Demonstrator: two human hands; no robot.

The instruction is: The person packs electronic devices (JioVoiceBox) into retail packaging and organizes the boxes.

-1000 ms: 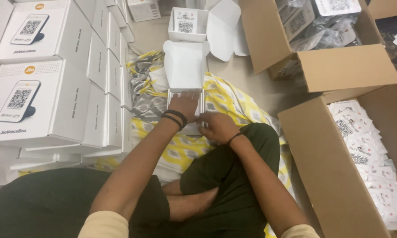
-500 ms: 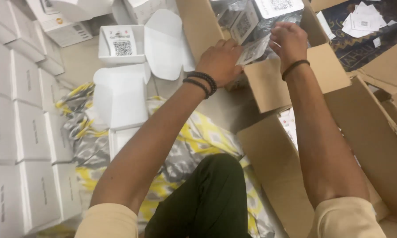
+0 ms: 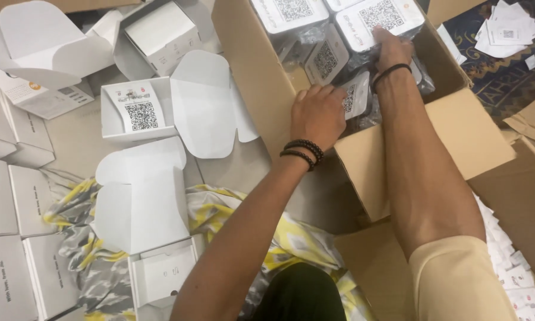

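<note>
Both my hands are inside the big cardboard carton [image 3: 279,95] in front of me. My left hand [image 3: 318,116] rests at its near edge, fingers curled over a small plastic-wrapped device [image 3: 355,98] with a square code panel on its face — I am gripping it, though the wrap hides how firmly. My right hand [image 3: 392,47] reaches deeper, fingers pressed onto another wrapped device [image 3: 380,18]; whether they close around it I cannot tell.

The packing looks to be well under way but far from finished. At the left edge a block of closed white boxes [image 3: 6,238] stands stacked and done. Nearer me, on the floor and the yellow-patterned cloth [image 3: 220,208], several white boxes are folded but open: one open box [image 3: 134,110] already holds a device, code side up; another open box [image 3: 160,273] near my knee holds only a white insert; one more [image 3: 163,35] further off holds a plain white block. So those boxes need filling or closing.

The carton holds many wrapped devices, packed close. A second carton [image 3: 517,196] at my right holds loose printed leaflets [image 3: 511,267], and more leaflets [image 3: 505,30] lie scattered on the dark rug at the top right.
</note>
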